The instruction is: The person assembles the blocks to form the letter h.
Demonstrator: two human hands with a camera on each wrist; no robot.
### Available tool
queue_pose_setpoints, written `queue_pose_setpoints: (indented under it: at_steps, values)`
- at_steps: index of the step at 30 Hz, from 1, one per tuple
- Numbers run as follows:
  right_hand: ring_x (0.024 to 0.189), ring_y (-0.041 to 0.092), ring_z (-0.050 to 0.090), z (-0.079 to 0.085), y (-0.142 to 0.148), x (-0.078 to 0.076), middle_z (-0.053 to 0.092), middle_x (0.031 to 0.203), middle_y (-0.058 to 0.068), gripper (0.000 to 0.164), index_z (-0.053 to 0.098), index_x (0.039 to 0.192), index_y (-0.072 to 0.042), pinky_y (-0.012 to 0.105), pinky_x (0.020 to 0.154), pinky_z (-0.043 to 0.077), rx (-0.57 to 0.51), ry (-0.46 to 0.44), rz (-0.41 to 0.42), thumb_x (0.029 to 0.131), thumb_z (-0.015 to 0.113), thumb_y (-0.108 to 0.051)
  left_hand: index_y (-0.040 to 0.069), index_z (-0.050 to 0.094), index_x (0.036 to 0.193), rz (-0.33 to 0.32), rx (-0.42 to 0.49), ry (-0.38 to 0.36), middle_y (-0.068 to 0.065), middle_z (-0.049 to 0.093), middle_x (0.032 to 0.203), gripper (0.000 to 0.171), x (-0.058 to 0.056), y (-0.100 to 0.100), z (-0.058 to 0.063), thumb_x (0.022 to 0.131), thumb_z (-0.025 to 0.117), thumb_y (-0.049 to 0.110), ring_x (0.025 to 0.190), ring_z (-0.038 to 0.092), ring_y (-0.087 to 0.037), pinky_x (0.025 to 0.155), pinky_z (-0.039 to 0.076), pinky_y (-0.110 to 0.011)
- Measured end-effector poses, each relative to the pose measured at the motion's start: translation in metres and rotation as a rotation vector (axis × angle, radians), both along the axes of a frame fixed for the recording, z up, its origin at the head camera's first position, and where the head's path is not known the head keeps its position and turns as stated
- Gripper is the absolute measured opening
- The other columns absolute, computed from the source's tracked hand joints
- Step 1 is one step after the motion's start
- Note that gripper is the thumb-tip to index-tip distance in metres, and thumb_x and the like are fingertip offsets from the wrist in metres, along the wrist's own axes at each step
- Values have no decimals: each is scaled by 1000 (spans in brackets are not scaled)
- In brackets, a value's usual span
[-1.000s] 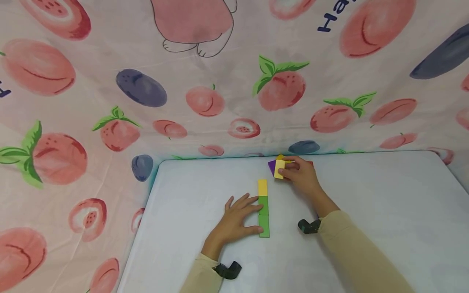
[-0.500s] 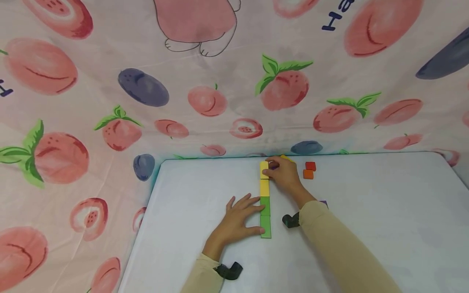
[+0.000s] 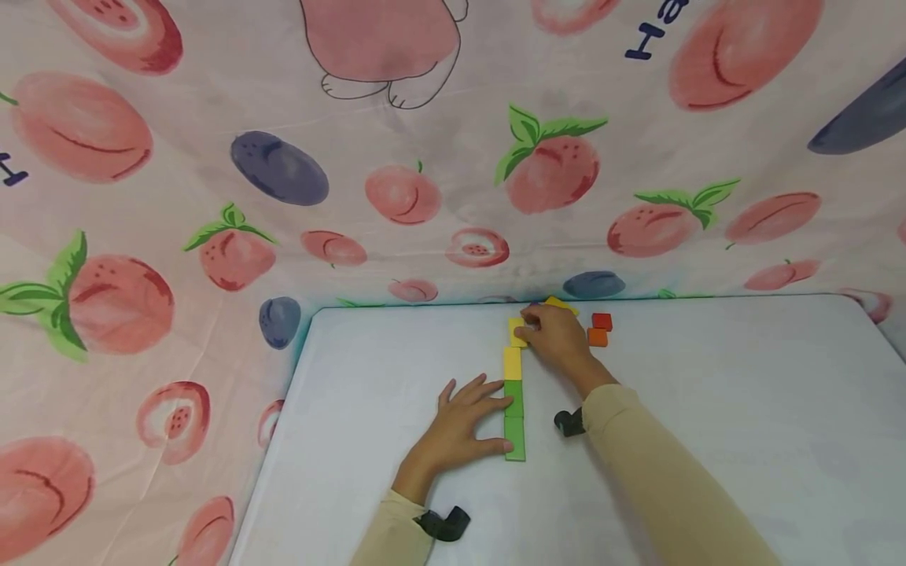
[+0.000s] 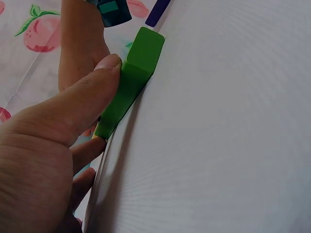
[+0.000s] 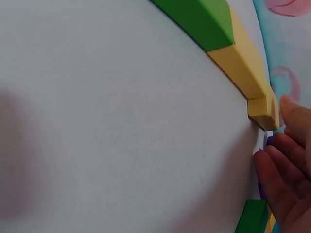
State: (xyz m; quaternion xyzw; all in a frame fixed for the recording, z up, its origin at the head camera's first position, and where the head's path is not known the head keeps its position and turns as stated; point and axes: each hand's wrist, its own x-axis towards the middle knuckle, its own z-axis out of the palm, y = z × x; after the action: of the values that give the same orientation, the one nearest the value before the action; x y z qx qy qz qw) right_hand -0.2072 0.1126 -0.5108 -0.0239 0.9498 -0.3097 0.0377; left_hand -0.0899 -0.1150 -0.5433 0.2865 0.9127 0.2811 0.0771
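Note:
A row of rectangular blocks lies end to end on the white board in the head view: two green blocks point(image 3: 515, 436) nearest and a yellow block point(image 3: 513, 363) beyond. Another yellow block point(image 3: 514, 324) sits at the far end, slightly right of the row's line. My left hand point(image 3: 453, 431) has its fingers spread, with thumb and index finger touching the green blocks' left side. In the left wrist view the thumb lies against the green block point(image 4: 129, 82). My right hand point(image 3: 559, 338) is at the far yellow block point(image 5: 262, 110); the thumb is beside it and the fingers look loosely bent, apart from it.
A red block point(image 3: 602, 321) and an orange block point(image 3: 598, 337) lie right of my right hand. Behind it shows a yellow piece point(image 3: 561, 304). A purple piece point(image 4: 158, 12) and a green block point(image 5: 252, 216) appear in the wrist views. A fruit-print cloth point(image 3: 425, 157) rises behind the board point(image 3: 708, 409).
My right hand brought the pale yellow block left to the row's far end. Since then that block has shifted slightly right and the hand has moved slightly right. My left hand has stayed on the green blocks.

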Motion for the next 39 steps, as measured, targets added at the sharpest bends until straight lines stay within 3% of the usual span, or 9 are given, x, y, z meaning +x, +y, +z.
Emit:
queue_pose_setpoints:
  at_steps: [6,9,14,16,25,32,39]
  values:
    - [106,29,72,-5,2,7,75,114,11,38,67,129,-9,45,96,57,-151,49,-72,98,71,-30,32,58,145,-6,0,5,7,43,161,67,0,-1,0,86,73,60,158,23,-21,123,7,-64]
    - [94,27,73,-9,0,12,75,107,11,39,67,131,-9,44,91,58,-180,68,-68,97,71,-28,31,58,144,-7,8,12,5,44,161,67,1,-2,1,86,74,59,157,26,-23,123,8,-66]
    - [66,16,69,-14,-4,16,67,90,9,46,61,139,-12,33,73,60,-229,-25,-64,99,69,-31,32,58,144,-8,7,15,6,44,161,66,1,-1,2,86,74,60,157,26,-24,123,8,-67]
    - [62,12,67,-18,-3,16,66,87,8,47,59,142,-12,29,69,58,-246,-52,-65,100,67,-31,33,58,145,-9,3,6,7,43,161,67,1,-1,2,86,73,61,157,25,-23,123,7,-65]
    - [63,15,64,-28,0,15,65,83,6,49,55,148,-15,29,66,54,-272,-69,-38,103,62,-33,33,57,145,-7,-15,4,9,42,162,68,1,0,2,86,73,61,158,24,-21,124,7,-64]
    - [61,15,61,-29,-1,18,64,80,5,49,55,147,-14,31,65,50,-250,-7,-17,103,62,-35,32,58,145,-13,8,16,6,43,161,67,0,0,2,86,73,60,157,25,-23,123,7,-66]
    - [63,15,62,-36,7,15,65,85,3,51,50,151,-15,30,68,52,-269,-49,57,105,57,-34,31,58,144,-16,13,28,6,44,161,67,1,-1,1,86,73,61,157,26,-24,122,8,-67]
